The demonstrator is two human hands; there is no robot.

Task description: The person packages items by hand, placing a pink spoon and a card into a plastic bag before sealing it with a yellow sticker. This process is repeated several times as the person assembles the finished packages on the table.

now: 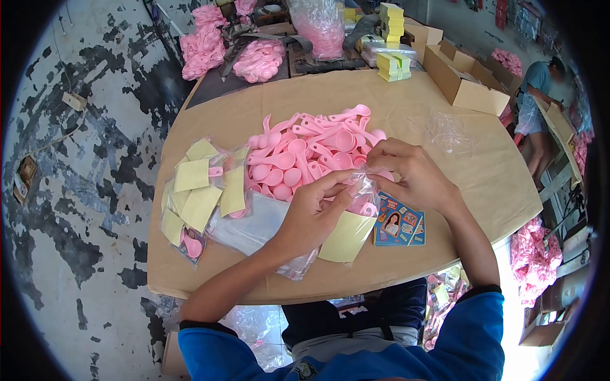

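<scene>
Between my two hands is a clear plastic bag with a pale yellow card and a pink spoon inside. My left hand pinches the bag's upper left side. Fingers of my right hand are bent together at the bag's top right. Beyond them lies a heap of pink spoons. Blue printed cards sit to the right of the bag. On the left are flat clear bags and a pile of filled bags with yellow cards.
The brown-covered table has loose clear plastic at its right. Along the back are an open cardboard box, yellow card stacks and pink bundles. A person bends over at the far right.
</scene>
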